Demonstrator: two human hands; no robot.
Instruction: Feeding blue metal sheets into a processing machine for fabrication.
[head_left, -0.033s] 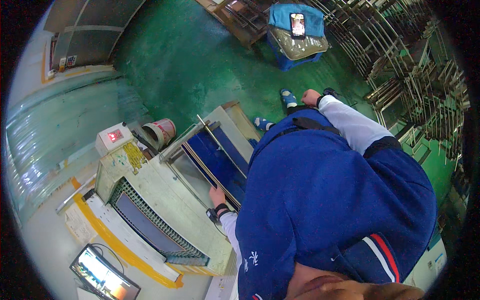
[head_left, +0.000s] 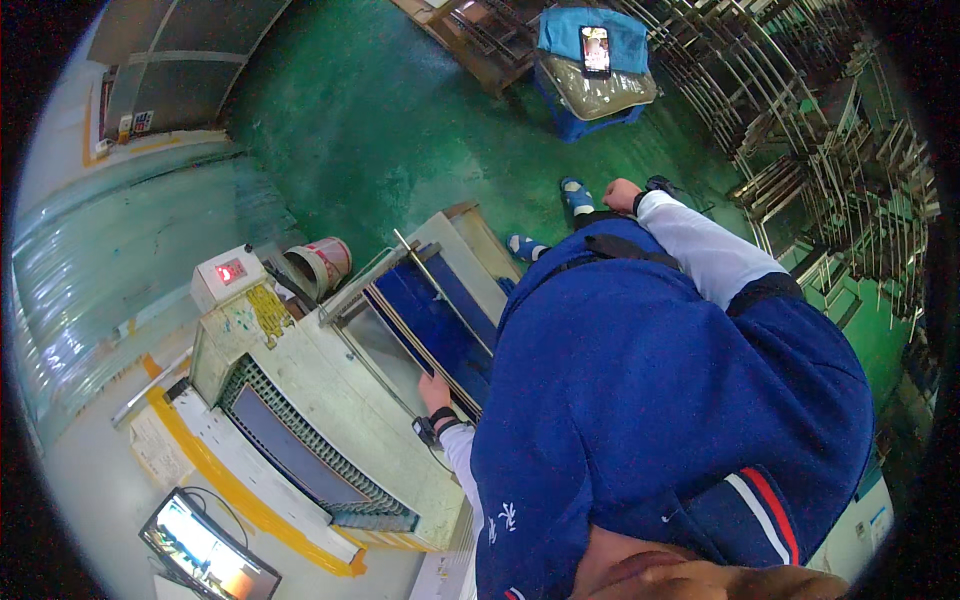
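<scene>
My left hand (head_left: 435, 393) is at the long edge of several thin, dark blue boards (head_left: 440, 335) with pale copper-coloured edges. Its fingers are bent against that edge and partly hidden there. The boards lean in a metal tray of the machine (head_left: 340, 400), below a shiny metal bar (head_left: 432, 270). My right hand (head_left: 622, 195) is curled into a fist low beside my legs, above the green floor, and nothing shows in it. Dark bands with small devices sit at both wrists.
Left of the boards, rollers hold a flat blue-grey panel (head_left: 290, 440). A control box (head_left: 222, 275), a bucket (head_left: 325, 262) and a monitor (head_left: 210, 545) stand around the machine. Ahead, a phone (head_left: 595, 52) lies on a covered blue crate (head_left: 600, 125). Metal racks (head_left: 800, 130) fill the right.
</scene>
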